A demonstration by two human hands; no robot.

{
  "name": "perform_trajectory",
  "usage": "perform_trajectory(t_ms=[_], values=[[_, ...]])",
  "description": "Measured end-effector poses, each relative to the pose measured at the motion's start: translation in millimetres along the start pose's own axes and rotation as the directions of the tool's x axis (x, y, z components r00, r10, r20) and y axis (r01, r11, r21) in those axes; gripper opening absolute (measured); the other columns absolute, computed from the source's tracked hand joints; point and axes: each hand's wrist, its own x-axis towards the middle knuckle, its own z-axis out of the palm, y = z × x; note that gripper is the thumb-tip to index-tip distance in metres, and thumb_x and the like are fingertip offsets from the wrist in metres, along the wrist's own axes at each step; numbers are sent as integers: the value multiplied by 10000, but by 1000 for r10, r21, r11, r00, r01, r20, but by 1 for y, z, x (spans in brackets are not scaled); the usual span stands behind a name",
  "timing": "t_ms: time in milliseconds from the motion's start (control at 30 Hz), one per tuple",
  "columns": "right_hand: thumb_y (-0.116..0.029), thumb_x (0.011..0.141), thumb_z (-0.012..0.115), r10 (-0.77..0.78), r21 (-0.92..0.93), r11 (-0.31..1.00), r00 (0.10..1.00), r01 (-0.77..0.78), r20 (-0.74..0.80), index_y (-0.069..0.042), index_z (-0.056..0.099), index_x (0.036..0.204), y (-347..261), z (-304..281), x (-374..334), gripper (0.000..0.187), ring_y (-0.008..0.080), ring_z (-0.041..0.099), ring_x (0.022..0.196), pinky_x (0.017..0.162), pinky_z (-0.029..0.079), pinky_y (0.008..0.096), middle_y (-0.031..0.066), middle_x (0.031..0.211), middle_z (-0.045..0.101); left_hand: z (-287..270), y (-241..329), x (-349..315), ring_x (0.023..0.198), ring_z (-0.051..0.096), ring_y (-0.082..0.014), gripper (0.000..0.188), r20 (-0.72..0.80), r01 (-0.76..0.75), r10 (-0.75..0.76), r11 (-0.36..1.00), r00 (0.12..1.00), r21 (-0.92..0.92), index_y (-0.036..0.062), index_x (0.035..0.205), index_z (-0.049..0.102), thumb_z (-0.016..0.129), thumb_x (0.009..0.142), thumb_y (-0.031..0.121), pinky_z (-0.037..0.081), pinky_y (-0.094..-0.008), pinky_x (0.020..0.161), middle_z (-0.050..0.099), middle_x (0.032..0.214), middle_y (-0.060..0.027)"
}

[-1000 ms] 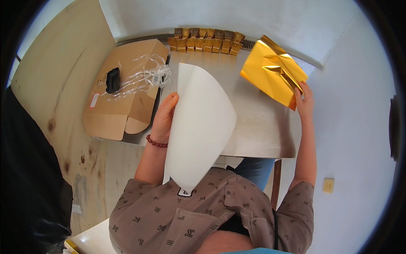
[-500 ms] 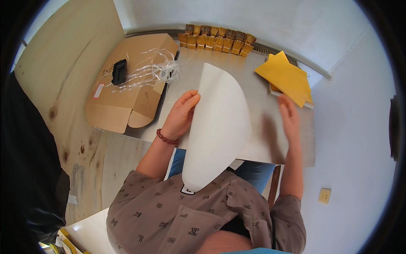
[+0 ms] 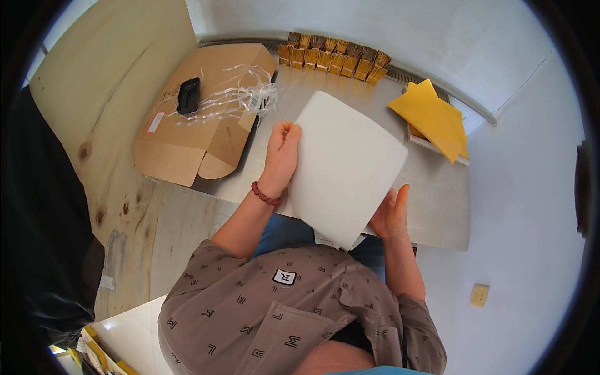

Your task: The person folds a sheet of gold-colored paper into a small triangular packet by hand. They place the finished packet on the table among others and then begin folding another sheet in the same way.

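Observation:
A blank white sheet (image 3: pixel 344 162), paper-like and slightly bowed, is raised over the front of the metal table. My left hand (image 3: pixel 284 153) is closed on its left edge, thumb folded in near the upper part. At the lower right edge is my right hand (image 3: pixel 392 212), thumb sticking up apart from the sheet. Some of the right fingers go behind the edge, so their tips are hidden; that hand seems to touch the sheet without gripping it.
Bundles of yellow-brown bristles (image 3: pixel 334 61) line the back of the metal table (image 3: pixel 437 206). Yellow sheets (image 3: pixel 431 119) lie on a stack at the right. On the left, a cardboard box (image 3: pixel 181 150) carries clear plastic strips (image 3: pixel 250 100) and a black plastic piece (image 3: pixel 188 95).
The white sheet has turned and opened out flatter, its lower end shifting right. My right hand has come down and left from beside the yellow sheets to the sheet's edge.

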Motion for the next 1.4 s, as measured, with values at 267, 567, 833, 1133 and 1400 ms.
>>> perform_trajectory(t_ms=[267, 567, 833, 1133, 1400], values=[[-65, 934, 744, -45, -310, 949, 944, -62, -326, 5, 582, 1385, -23, 15, 14, 484, 168, 680, 1110, 966, 548, 344, 90, 1254, 709, -6, 28, -17, 1046, 630, -240, 545, 155, -195, 130, 807, 979, 557, 2, 1395, 480, 696, 975, 275, 551, -372, 807, 617, 1301, -216], [-45, 926, 698, -320, -769, 617, 839, -169, -441, 15, 485, 1484, -53, -30, 15, 601, 209, 645, 1187, 994, 532, 365, 174, 1326, 663, -6, 35, -57, 1452, 429, -365, 769, 858, -801, 133, 452, 496, 393, 63, 1402, 560, 891, 773, 356, 355, -504, 1191, 506, 1503, -165], [-237, 834, 822, -363, -984, -178, 931, -30, 37, -75, 594, 1404, -62, -24, -42, 635, 369, 454, 1432, 1208, 339, 516, 170, 1477, 556, -12, 11, -63, 1455, 422, -362, 850, 877, -796, -88, 385, 473, 468, 60, 1445, 511, 906, 722, 269, 337, -518, 1200, 494, 1514, -142], [-254, 746, 876, -31, -947, -315, 996, 66, 79, -99, 601, 1404, -54, 14, -81, 730, 343, 410, 1480, 1259, 236, 574, 129, 1542, 507, -30, 21, -71, 1395, 495, -309, 487, 903, -802, -35, 445, 428, 398, 81, 1272, 609, 794, 831, 175, 403, -476, 1138, 605, 1389, -74], [-129, 792, 796, -47, -956, -287, 996, 63, 80, -114, 645, 1349, -53, 7, -85, 577, 310, 432, 1470, 1261, 244, 573, 93, 1524, 535, -33, 28, -71, 1358, 549, -271, 459, 892, -777, -44, 473, 451, 416, 106, 1250, 659, 815, 821, 156, 429, -453, 1125, 649, 1358, -66]])
